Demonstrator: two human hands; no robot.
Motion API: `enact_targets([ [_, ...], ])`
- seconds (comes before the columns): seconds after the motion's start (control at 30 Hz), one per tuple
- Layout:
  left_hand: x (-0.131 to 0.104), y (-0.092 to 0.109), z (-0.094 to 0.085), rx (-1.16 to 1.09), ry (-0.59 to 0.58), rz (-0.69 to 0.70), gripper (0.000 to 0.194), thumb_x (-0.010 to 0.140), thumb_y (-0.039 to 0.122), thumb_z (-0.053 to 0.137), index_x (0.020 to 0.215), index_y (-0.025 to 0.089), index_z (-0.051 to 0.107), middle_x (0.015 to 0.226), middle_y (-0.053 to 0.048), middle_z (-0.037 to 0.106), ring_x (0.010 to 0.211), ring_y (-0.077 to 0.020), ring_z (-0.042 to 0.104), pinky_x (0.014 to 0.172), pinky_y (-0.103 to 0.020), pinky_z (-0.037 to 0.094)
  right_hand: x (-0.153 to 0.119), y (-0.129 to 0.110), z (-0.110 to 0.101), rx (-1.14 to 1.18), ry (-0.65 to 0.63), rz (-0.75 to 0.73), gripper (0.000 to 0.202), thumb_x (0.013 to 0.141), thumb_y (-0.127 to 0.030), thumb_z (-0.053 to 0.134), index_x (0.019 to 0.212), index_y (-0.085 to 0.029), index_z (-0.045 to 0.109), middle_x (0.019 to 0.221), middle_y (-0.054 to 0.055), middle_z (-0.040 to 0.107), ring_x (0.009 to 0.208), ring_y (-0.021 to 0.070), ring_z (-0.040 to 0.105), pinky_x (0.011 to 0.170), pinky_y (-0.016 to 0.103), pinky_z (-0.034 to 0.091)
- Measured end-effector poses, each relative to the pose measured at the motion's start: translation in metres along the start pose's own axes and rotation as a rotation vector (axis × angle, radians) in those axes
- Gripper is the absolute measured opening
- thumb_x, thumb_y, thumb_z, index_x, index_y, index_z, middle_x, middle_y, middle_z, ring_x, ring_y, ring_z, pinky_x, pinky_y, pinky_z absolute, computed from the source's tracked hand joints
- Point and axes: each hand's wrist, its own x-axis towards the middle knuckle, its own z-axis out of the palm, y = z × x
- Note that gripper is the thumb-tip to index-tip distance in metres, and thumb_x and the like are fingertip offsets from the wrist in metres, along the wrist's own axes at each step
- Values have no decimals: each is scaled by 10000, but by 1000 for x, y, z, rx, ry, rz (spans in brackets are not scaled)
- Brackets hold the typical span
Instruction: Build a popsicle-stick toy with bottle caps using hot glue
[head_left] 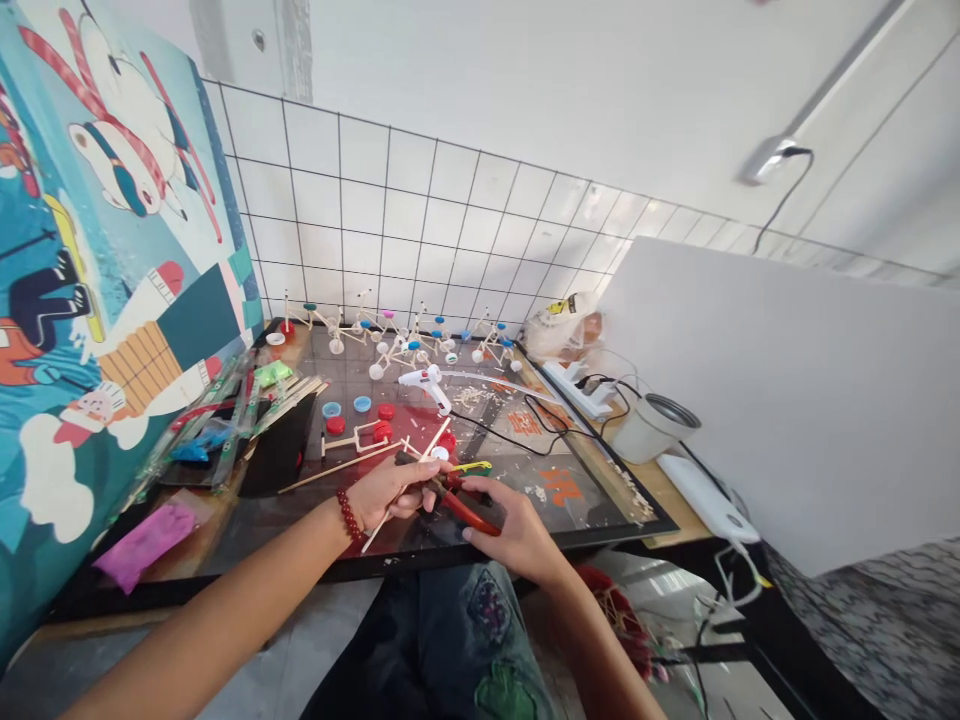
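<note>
My left hand (401,488), with a red bead bracelet at the wrist, is closed around a thin wooden stick (375,530) that slants past the fingers. Pliers with red-orange handles (472,512) are in my right hand (514,525); their dark jaws reach the stick beside my left fingers, and whether they bite on it I cannot tell. Just beyond the hands lies a yellow-green tool (474,466), partly hidden. A small stick frame (352,440) rests to the left among red bottle caps (386,411) and blue caps (362,404). Another long stick (322,473) lies near my left hand.
A white hot glue gun (427,385) with a black cord sits mid-table. Several stick models with cap wheels (412,340) stand along the back by the wire grid (420,200). At right are a power strip (577,390) and a white container (652,428); a pink packet (146,545) lies left.
</note>
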Motion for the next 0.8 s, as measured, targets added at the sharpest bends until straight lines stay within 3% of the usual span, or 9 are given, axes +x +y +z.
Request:
enact_targets([
  [0.13, -6, 2, 9, 19, -4, 85, 641, 700, 517, 769, 1159, 82, 667, 577, -29, 624, 366, -8, 233, 376, -179, 82, 6, -12, 0, -152, 38, -19, 409, 579, -31, 548, 948, -207, 573, 1055, 62, 697, 977, 238, 655, 895, 364, 498],
  [0.23, -6, 2, 16, 33, -3, 113, 615, 709, 521, 763, 1128, 81, 678, 573, -27, 617, 375, -9, 250, 382, -177, 86, 9, -18, 3, -289, 77, 40, 454, 647, -108, 601, 1088, -202, 545, 1087, 91, 668, 954, 242, 645, 849, 354, 495],
  [0.33, -5, 1, 21, 64, -1, 113, 591, 734, 541, 737, 1099, 80, 684, 568, -25, 609, 375, -10, 252, 386, -179, 89, 10, -24, 3, -380, -32, 26, 527, 725, -185, 611, 1244, -198, 520, 1172, 120, 654, 1028, 256, 637, 887, 355, 479],
  [0.43, -6, -1, 25, 75, -23, 113, 604, 743, 572, 724, 1102, 90, 668, 590, -24, 612, 382, -14, 275, 389, -181, 102, 8, -28, -4, -448, -137, 25, 465, 708, -144, 571, 1172, -181, 570, 1081, 103, 689, 977, 253, 647, 853, 331, 466],
  [0.6, -14, -7, 33, 199, -101, 67, 530, 700, 528, 780, 1013, 128, 628, 690, -14, 629, 401, -16, 321, 389, -188, 135, 0, -32, -14, -480, -149, 103, 411, 691, -123, 548, 1097, -176, 582, 1064, 96, 697, 946, 241, 648, 795, 295, 442],
  [0.8, -13, -14, 46, 480, 162, -37, 342, 720, 428, 742, 753, 180, 510, 514, 80, 449, 369, -37, 298, 382, -205, 141, -4, -32, -13, -477, -207, 154, 402, 709, -122, 539, 1106, -171, 582, 1053, 99, 703, 933, 237, 650, 778, 290, 423],
])
